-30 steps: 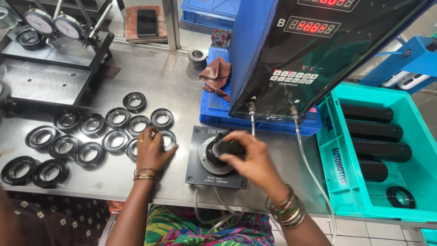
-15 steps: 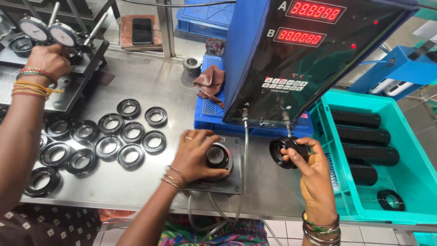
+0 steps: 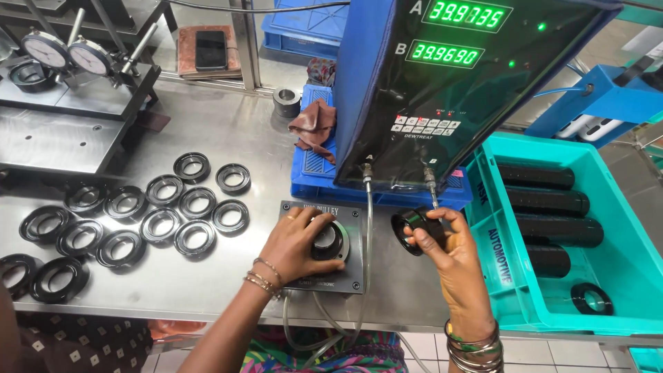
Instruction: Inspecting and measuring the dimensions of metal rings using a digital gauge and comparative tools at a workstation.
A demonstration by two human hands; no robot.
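My left hand (image 3: 298, 243) rests on a grey square gauge base (image 3: 353, 275) at the table's front, its fingers closed around a black ring (image 3: 334, 241) seated on the round silver plug there. Just right of the base, my right hand (image 3: 449, 254) holds another black ring (image 3: 411, 228) tilted in its fingertips, above the table and beside the teal crate (image 3: 486, 228). Two hoses run from the base up to the blue display unit (image 3: 442, 103).
Several black rings (image 3: 166, 221) lie in rows on the steel table to the left. The teal crate holds black stacks (image 3: 545, 204) and a loose ring (image 3: 590, 298). A dial-gauge stand (image 3: 52, 52), brown cloth (image 3: 314, 124) and phone (image 3: 210, 48) sit behind.
My right hand has carried its ring a little further right of the gauge base. My left hand stays on the ring on the plug. A co-worker's arm at far left has gone.
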